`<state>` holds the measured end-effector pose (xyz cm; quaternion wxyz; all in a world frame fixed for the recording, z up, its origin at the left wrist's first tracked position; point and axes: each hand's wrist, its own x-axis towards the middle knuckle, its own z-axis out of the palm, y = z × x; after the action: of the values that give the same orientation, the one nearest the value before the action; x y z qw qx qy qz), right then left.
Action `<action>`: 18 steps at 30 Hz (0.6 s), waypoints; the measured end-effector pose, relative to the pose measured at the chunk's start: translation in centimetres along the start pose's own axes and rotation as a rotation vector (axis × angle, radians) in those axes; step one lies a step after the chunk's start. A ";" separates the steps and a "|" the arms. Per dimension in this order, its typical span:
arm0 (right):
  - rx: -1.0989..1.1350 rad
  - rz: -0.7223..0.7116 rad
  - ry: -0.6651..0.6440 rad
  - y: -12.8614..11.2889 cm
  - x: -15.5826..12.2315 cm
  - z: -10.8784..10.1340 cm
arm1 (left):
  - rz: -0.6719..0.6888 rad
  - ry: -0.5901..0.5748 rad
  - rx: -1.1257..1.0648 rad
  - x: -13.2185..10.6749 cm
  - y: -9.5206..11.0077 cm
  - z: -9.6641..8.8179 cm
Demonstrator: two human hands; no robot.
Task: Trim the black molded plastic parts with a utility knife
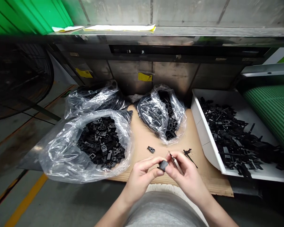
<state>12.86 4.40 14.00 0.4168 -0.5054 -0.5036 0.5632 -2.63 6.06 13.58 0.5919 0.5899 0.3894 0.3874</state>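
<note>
My left hand point(140, 176) pinches a small black plastic part point(163, 165) between thumb and fingers. My right hand point(186, 176) grips a slim knife-like tool point(176, 163) with a pale handle and a metal tip, and the tip points up and away from the part. Both hands are raised over a brown cardboard sheet point(144, 138). On that sheet lie a loose black plastic piece point(150, 149) and a thin black runner piece point(188, 154), close to my right hand. Behind them, clear plastic bags point(56, 157) hold many black plastic parts.
A white tray point(203, 135) of black plastic pieces stands to the right of the cardboard. Beyond it runs a green mesh belt point(274, 110). A metal machine front point(175, 72) rises behind the bags. A floor fan point(19, 82) stands at the left, above a floor with yellow lines.
</note>
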 end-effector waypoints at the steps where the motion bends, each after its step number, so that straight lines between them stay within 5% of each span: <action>1: 0.041 0.017 -0.033 -0.1 0.3 0.2 | 0.001 -0.012 -0.001 -0.1 0.0 -0.1; 7: 0.361 0.196 -0.246 0.4 1.9 0.2 | 0.016 -0.049 -0.005 -0.3 -0.4 -0.9; 12: 0.228 0.139 -0.115 1.5 1.8 -0.8 | -0.149 0.110 -0.084 0.1 -1.2 -1.8; 18: -0.130 -0.026 0.028 1.9 0.3 -1.9 | -0.249 0.003 -0.394 0.9 -1.2 -1.6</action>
<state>14.75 4.69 12.10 0.3972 -0.5328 -0.5397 0.5169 -3.74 7.55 12.35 0.7383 0.4097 0.3771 0.3807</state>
